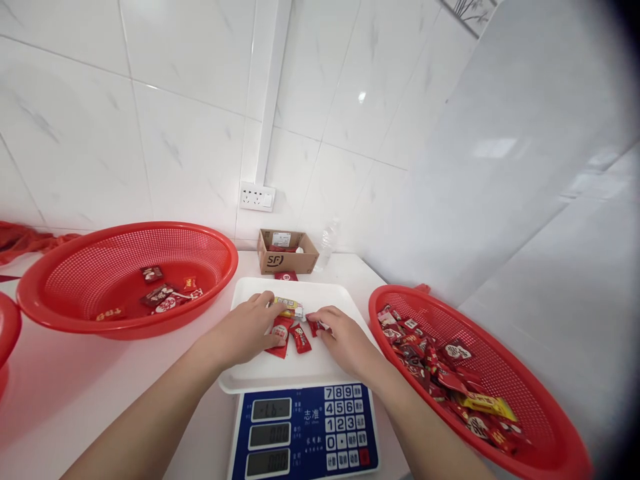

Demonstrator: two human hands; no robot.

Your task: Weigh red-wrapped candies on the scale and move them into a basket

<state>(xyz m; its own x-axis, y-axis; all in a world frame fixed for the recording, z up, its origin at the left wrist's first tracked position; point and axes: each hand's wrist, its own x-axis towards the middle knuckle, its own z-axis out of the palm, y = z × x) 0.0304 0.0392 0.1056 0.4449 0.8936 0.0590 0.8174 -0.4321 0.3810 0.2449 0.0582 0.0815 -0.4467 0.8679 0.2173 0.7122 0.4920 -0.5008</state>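
As right hand (346,340) curls, red candy (315,327) between fingertips (320,315)

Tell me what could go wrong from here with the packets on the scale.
A stray finger might flick the loose red packet between the left hand and right hand off the white tray.
Either hand, being over the tray, could press it and disturb the scale reading.
The right forearm, close to the right-hand red basket in this view, might bump it.
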